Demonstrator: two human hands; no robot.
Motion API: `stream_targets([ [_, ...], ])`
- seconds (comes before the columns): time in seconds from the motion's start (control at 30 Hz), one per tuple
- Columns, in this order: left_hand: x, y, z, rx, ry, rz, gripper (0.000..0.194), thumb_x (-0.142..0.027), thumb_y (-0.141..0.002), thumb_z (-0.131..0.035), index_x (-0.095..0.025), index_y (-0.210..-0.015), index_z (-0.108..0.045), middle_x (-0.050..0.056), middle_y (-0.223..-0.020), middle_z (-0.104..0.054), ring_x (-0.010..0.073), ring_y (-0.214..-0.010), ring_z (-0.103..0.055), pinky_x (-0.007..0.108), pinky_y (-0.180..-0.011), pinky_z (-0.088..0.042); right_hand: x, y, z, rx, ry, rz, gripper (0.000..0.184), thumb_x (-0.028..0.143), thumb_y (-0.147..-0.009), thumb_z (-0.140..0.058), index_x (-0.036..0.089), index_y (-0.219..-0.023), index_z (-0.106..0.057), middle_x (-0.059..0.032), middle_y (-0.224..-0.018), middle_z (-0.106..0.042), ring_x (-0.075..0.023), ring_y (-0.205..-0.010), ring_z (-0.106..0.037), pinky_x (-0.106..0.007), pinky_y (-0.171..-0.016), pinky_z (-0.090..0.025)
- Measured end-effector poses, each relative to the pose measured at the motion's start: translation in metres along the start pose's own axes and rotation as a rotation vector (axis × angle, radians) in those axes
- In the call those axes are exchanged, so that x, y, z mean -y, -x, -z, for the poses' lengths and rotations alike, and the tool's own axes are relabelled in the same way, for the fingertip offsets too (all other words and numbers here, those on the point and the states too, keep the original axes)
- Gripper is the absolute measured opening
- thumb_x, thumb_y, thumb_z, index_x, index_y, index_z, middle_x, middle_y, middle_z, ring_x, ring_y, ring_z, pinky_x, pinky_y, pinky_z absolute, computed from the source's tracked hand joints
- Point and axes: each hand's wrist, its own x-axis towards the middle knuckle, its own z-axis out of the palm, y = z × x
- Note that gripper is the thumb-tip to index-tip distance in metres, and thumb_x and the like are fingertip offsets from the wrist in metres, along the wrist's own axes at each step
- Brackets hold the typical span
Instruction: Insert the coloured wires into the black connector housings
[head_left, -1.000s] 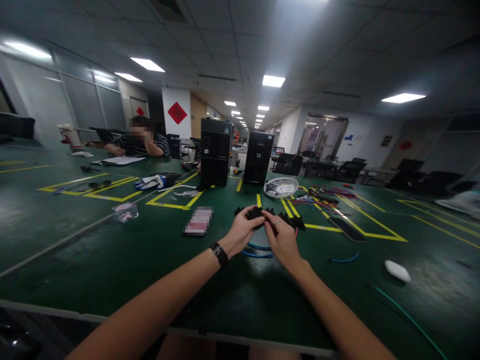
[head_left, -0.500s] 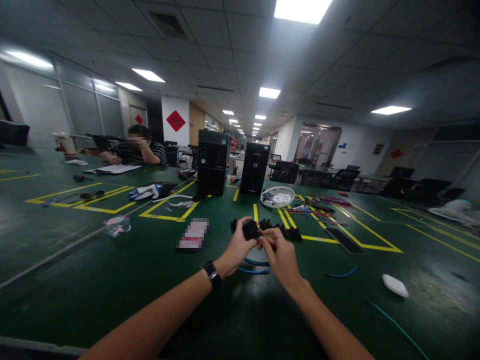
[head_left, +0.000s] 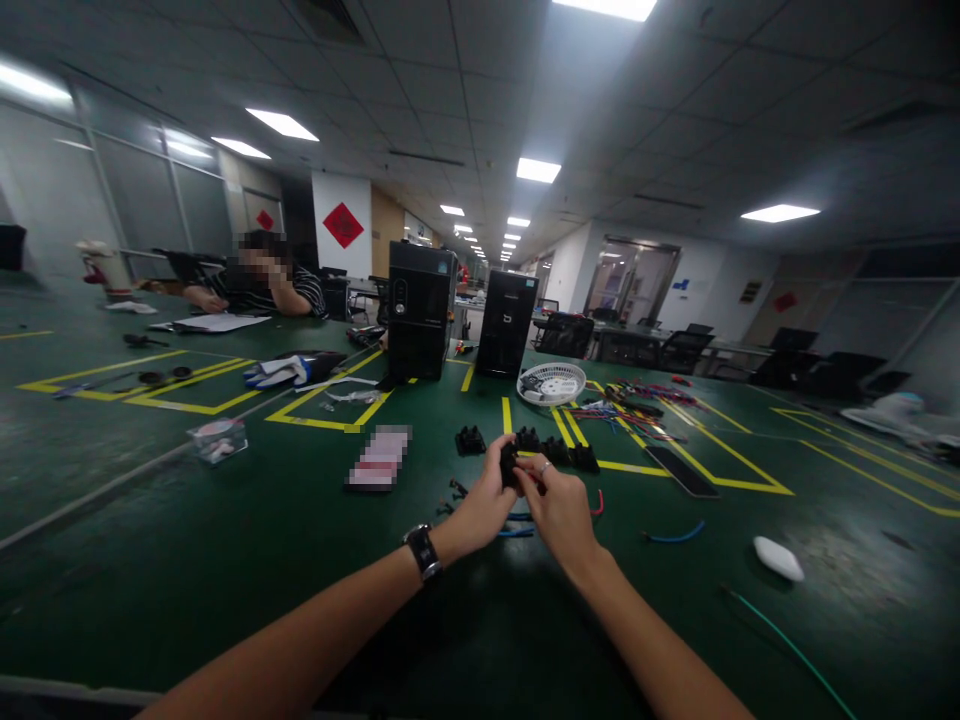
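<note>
My left hand [head_left: 484, 505] and my right hand [head_left: 559, 510] meet above the green table [head_left: 225, 560], both closed on one small black plastic part [head_left: 510, 466]. A watch sits on my left wrist and a ring on a right finger. Just beyond my hands several more black parts [head_left: 559, 450] lie in a row, with one apart at the left [head_left: 470, 440]. Short blue wires [head_left: 517, 530] and a red wire [head_left: 598, 502] lie under and beside my hands.
Two black computer towers [head_left: 420, 310] stand at the back, with a white round basket [head_left: 555, 384] and a bundle of coloured cables [head_left: 630, 405] to their right. A black flat device [head_left: 681, 471], a white object [head_left: 778, 558] and a clear box [head_left: 217, 440] lie around. A seated person [head_left: 259, 280] leans on the far left table.
My hands have come slightly nearer to me with the black part held between them. The view has shifted a little, showing the loose wires and the separate black part on the table.
</note>
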Motion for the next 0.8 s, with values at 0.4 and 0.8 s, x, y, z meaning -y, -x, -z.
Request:
stream_targets([
  [0.4,0.007,-0.006,0.009,-0.062,-0.033,0.024,0.069,-0.019,-0.087,-0.044,-0.021,-0.147,-0.008,0.012,-0.123,-0.050,0.0171,-0.094,-0.057,0.038,-0.094,-0.044,-0.007,0.000,-0.007,0.035,-0.341,-0.008,0.026,0.027,-0.093,-0.048,0.017,-0.110,-0.064,-0.0004,-0.066,-0.066,-0.0129,-0.058,-0.062,-0.021,-0.058,-0.045],
  [0.8,0.013,-0.014,0.033,-0.394,-0.156,-0.090,0.037,-0.040,-0.092,-0.042,-0.023,-0.124,-0.042,0.000,-0.084,-0.053,0.0134,-0.072,-0.053,0.027,-0.073,-0.044,-0.013,-0.014,0.037,0.201,-0.079,0.189,0.027,0.031,-0.095,-0.045,0.020,-0.097,-0.069,-0.0048,-0.089,-0.073,-0.0170,-0.078,-0.068,-0.024,-0.071,-0.047],
])
